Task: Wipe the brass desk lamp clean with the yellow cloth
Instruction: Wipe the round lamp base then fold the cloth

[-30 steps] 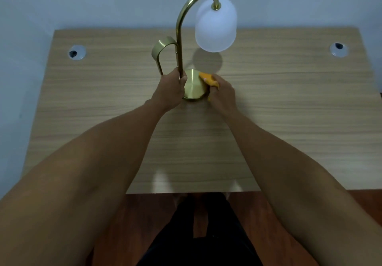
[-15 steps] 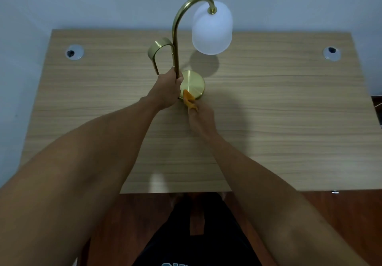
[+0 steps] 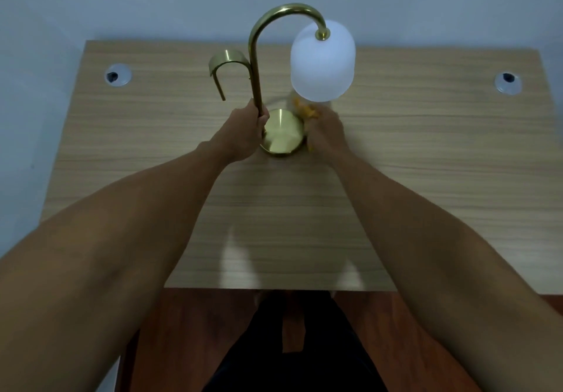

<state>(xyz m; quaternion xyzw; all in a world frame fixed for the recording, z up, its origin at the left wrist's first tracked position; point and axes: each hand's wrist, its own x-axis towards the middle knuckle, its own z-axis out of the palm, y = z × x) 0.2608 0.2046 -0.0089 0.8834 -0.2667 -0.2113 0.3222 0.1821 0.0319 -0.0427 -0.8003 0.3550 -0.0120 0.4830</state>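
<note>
Brass desk lamp (image 3: 281, 131): upright near the middle of the bench, toward the far edge, gripped and under the cloth right now.
Left fingers (image 3: 262, 117): curled tight round the bottom of the stem, just above the base.
Left hand (image 3: 240, 136): hard against the left rim of the round base, forearm running in from the lower left.
Right fingers: bunched on the cloth; tips hidden behind it, exact pinch not clear.
Yellow cloth (image 3: 307, 111): crumpled, poking out past the knuckles at the far right edge of the base, blurred; a sliver also showing below the hand by the near rim.
Right hand (image 3: 327, 131): pressed to the right side of the base, forearm coming in from the lower right.
Stem (image 3: 254, 66): rising straight, arching over to the right.
Shade (image 3: 323, 61): white, frosted, hanging from the arch above the cloth.
Side hook (image 3: 224, 67): flat brass band curling off the stem to the left.
Bench (image 3: 426, 163): light wood grain.
Cable holes (image 3: 118, 75): one at each far corner, well apart from the lamp.
Wall: pale, right behind the bench.
</note>
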